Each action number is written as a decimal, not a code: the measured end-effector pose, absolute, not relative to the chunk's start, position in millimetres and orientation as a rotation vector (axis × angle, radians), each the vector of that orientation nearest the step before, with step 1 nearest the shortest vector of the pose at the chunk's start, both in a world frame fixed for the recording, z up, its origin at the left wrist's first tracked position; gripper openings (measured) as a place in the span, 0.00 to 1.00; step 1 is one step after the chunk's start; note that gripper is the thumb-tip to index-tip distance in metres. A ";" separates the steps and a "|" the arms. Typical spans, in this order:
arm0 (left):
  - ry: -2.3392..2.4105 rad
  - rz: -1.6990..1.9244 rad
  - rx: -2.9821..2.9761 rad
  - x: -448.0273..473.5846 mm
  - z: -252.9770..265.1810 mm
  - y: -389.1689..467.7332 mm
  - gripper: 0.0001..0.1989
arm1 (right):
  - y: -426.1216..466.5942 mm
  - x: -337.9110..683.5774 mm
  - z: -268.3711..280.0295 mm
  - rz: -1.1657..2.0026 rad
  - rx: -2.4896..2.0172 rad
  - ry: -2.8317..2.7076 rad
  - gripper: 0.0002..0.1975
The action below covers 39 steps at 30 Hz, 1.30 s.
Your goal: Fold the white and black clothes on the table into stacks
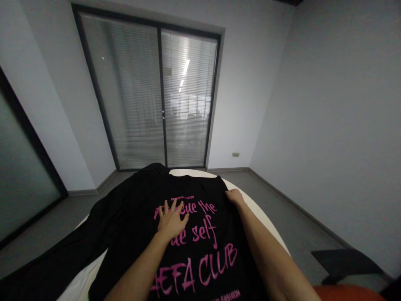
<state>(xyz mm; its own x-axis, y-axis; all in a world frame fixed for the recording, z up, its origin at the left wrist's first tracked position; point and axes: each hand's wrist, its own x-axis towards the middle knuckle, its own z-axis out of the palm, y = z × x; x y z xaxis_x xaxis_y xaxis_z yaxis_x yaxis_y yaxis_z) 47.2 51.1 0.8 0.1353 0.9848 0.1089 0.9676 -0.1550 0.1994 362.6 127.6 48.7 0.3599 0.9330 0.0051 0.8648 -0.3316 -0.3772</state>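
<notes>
A black long-sleeved shirt (194, 186) with pink lettering lies spread over a round white table (269, 230). Its collar end points away from me, and one sleeve (72, 238) stretches off toward the lower left. Fingers spread, my left hand (173, 219) rests flat on the printed chest and covers some letters. At the shirt's right edge, below the shoulder corner, my right hand (234, 197) is closed on the fabric. The other sleeve cannot be seen.
Some white material (83, 278) shows under the sleeve at lower left. An orange seat (344, 293) and a dark chair part (347, 262) stand at lower right. Beyond the table are a glass door with blinds (134, 104) and grey walls (338, 125).
</notes>
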 end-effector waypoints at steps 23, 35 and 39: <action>1.964 0.357 2.283 46.2 3.2 50.2 0.37 | 90.9 192.9 49.8 0.011 -2.120 -1.925 0.19; 1.981 0.364 2.298 48.1 5.5 45.1 0.35 | 79.8 185.1 53.8 0.031 -1.871 -2.144 0.15; 1.981 0.368 2.287 48.2 4.8 45.8 0.35 | 78.5 186.4 50.4 0.084 -1.957 -2.045 0.12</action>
